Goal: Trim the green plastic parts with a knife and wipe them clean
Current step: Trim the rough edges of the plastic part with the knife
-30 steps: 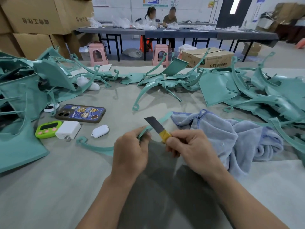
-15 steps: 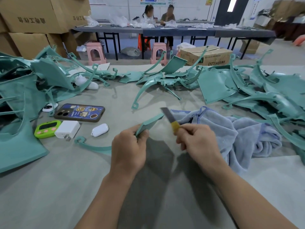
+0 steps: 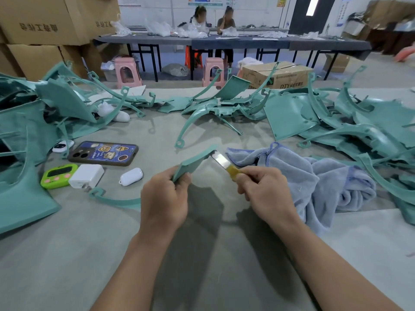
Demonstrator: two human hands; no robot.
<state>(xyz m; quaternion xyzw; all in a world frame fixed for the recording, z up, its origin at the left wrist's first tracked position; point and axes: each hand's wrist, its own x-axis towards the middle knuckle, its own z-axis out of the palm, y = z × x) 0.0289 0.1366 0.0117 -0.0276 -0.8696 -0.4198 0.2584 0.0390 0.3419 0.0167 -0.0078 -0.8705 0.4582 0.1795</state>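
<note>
My left hand (image 3: 165,199) grips a long curved green plastic part (image 3: 193,162); one end rises toward the blade, the other end (image 3: 112,198) trails left on the table with a small loop. My right hand (image 3: 263,191) pinches a knife (image 3: 221,160) by its yellow-wrapped handle. The bare steel blade points up and left, its tip touching the raised end of the part. A crumpled blue-grey towel (image 3: 314,176) lies just right of my right hand.
Piles of green plastic parts fill the left (image 3: 27,131), back (image 3: 215,106) and right (image 3: 359,131) of the table. A phone (image 3: 103,153), green timer (image 3: 58,176), white charger (image 3: 86,176) and white earbud case (image 3: 131,176) lie left of my hands. Two people sit at a far table.
My left hand has tilted the green part's end upward. The knife has slid along the part toward its far end, from near my left thumb to the tip.
</note>
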